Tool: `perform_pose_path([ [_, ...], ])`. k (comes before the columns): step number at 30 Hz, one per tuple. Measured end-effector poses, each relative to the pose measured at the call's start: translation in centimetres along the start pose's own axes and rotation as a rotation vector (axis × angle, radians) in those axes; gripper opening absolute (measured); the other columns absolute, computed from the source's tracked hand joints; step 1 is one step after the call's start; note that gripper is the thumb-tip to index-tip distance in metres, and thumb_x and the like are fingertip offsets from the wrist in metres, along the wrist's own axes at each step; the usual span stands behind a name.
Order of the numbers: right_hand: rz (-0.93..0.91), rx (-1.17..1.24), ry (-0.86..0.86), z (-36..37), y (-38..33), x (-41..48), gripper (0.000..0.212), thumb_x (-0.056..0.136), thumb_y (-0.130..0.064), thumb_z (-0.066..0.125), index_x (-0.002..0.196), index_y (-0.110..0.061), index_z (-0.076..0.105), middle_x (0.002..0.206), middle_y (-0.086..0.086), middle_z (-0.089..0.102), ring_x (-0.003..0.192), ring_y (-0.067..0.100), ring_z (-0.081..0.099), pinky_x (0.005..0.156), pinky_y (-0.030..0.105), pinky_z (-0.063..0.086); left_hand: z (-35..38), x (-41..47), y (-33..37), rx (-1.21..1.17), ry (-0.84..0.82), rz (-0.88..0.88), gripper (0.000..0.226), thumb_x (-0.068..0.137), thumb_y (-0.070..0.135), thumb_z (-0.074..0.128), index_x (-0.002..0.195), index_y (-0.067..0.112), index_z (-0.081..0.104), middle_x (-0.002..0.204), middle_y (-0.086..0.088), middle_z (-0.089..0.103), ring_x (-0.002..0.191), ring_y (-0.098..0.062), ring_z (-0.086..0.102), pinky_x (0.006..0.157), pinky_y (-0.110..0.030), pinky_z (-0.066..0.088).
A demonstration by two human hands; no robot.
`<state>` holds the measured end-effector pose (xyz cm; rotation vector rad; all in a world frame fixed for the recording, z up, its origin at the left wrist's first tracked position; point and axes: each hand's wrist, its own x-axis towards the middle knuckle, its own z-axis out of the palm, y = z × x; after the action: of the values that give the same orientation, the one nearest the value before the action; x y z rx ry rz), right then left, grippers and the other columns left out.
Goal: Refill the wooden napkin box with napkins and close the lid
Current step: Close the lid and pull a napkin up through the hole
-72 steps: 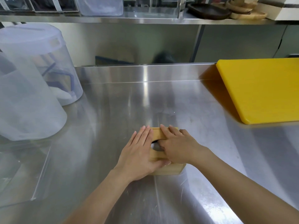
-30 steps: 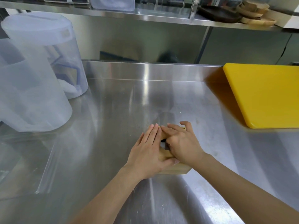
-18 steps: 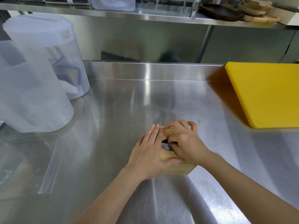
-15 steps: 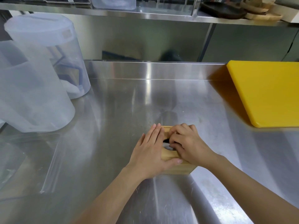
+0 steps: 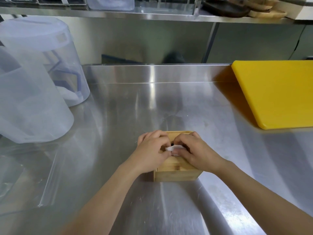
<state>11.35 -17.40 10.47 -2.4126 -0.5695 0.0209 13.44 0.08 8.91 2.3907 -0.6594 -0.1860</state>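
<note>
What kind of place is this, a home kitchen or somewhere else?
Most likely a restaurant or café prep kitchen. The steel counter and steel shelf look commercial, a big yellow cutting board lies on the counter, and large plastic pitchers stand at the left.

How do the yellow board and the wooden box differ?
The yellow board is a broad, flat, bright slab lying bare at the counter's right; the wooden box is a small, pale brown cube near the front edge, with both hands on its top and a white napkin showing there. Both rest on the steel counter.

Closed wooden box [image 5: 176, 170], white napkin [image 5: 174, 147] protruding
</note>
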Motion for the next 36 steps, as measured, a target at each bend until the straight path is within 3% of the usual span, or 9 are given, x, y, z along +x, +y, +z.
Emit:
perform_pose_path([
  [2, 0.008, 0.041, -0.045, -0.6, 0.0, 0.0, 0.005, 0.084, -0.017, 0.065, 0.086, -0.014, 0.063, 0.065, -0.027, 0.052, 0.077, -0.014, 0.045, 0.083, 0.007, 0.023, -0.4, 0.4, 0.3, -0.007, -0.036, 0.051, 0.011, 0.082, 0.022, 0.058, 0.075, 0.025, 0.051, 0.114, 0.009, 0.057, 0.114, -0.006, 0.040, 0.096, -0.017, 0.008],
  [5, 0.011, 0.022, -0.125, -1.4, 0.2, 0.1, 0.006, 0.083, -0.006, 0.064, 0.084, -0.012, 0.065, 0.072, -0.022, 0.051, 0.075, -0.009, 0.046, 0.085, 0.011, 0.024, -0.5, 0.6, 0.6, -0.052, -0.066, 0.086, 0.013, 0.077, 0.013, 0.057, 0.070, 0.019, 0.048, 0.082, 0.001, 0.057, 0.091, -0.005, 0.045, 0.098, -0.020, 0.018],
  [11, 0.108, 0.153, -0.038, -1.4, 0.4, -0.5, 0.007, 0.084, -0.004, 0.062, 0.081, -0.009, 0.065, 0.063, -0.018, 0.050, 0.068, -0.006, 0.045, 0.072, 0.001, 0.026, -0.8, 1.1, 0.8, -0.215, -0.080, 0.106, 0.013, 0.077, 0.019, 0.059, 0.071, 0.022, 0.048, 0.067, 0.001, 0.052, 0.066, -0.009, 0.043, 0.061, -0.021, 0.035],
  [15, 0.165, 0.253, 0.000, -0.9, 0.6, -0.5, 0.009, 0.087, -0.010, 0.059, 0.085, -0.016, 0.066, 0.072, -0.007, 0.057, 0.075, 0.007, 0.043, 0.070, 0.012, 0.032, -1.3, 1.5, 0.1, -0.193, -0.117, 0.030, 0.016, 0.074, 0.027, 0.070, 0.079, 0.029, 0.055, 0.076, 0.013, 0.052, 0.078, 0.002, 0.045, 0.064, -0.015, 0.035],
  [20, 0.125, 0.177, 0.053, -0.8, 0.3, 0.0, 0.006, 0.085, -0.009, 0.062, 0.089, -0.010, 0.067, 0.071, -0.020, 0.055, 0.072, -0.007, 0.043, 0.074, -0.002, 0.025, -1.9, 1.5, -0.2, -0.188, -0.161, 0.010, 0.025, 0.075, 0.024, 0.073, 0.067, 0.030, 0.050, 0.077, 0.008, 0.047, 0.075, -0.004, 0.044, 0.065, -0.021, 0.034],
  [22, 0.136, 0.176, 0.070, -1.1, 0.4, 0.1, 0.007, 0.082, -0.012, 0.067, 0.088, -0.010, 0.069, 0.071, -0.020, 0.057, 0.073, -0.010, 0.045, 0.073, -0.004, 0.024, -2.1, 1.2, -0.3, -0.220, -0.123, -0.021, 0.021, 0.074, 0.021, 0.073, 0.068, 0.025, 0.053, 0.079, 0.005, 0.051, 0.077, -0.014, 0.049, 0.069, -0.031, 0.038],
  [27, 0.209, 0.167, -0.047, -1.8, 1.7, 0.1, 0.015, 0.080, -0.014, 0.069, 0.092, -0.023, 0.071, 0.084, -0.007, 0.067, 0.082, 0.013, 0.049, 0.078, 0.017, 0.033, -2.3, 0.7, -0.3, -0.259, -0.098, -0.067, 0.023, 0.072, 0.015, 0.075, 0.064, 0.015, 0.054, 0.076, 0.003, 0.053, 0.075, -0.021, 0.054, 0.074, -0.042, 0.045],
  [31, 0.197, 0.234, -0.041, -1.8, 1.0, 0.6, 0.022, 0.081, -0.003, 0.064, 0.089, -0.021, 0.072, 0.080, -0.020, 0.063, 0.077, -0.007, 0.054, 0.070, 0.004, 0.040, -2.4, 0.8, -0.3, -0.253, -0.120, -0.049, 0.032, 0.071, 0.011, 0.076, 0.058, 0.024, 0.049, 0.088, -0.006, 0.058, 0.081, -0.022, 0.055, 0.079, -0.041, 0.044],
  [36, 0.119, 0.230, -0.083, -1.1, -0.8, 1.9, 0.020, 0.083, 0.002, 0.059, 0.089, -0.013, 0.071, 0.079, -0.016, 0.063, 0.072, -0.017, 0.056, 0.068, 0.001, 0.040, -2.5, 0.5, -0.6, -0.281, -0.163, -0.026, 0.027, 0.066, 0.025, 0.080, 0.066, 0.032, 0.054, 0.100, 0.005, 0.059, 0.094, -0.014, 0.056, 0.085, -0.031, 0.041],
])
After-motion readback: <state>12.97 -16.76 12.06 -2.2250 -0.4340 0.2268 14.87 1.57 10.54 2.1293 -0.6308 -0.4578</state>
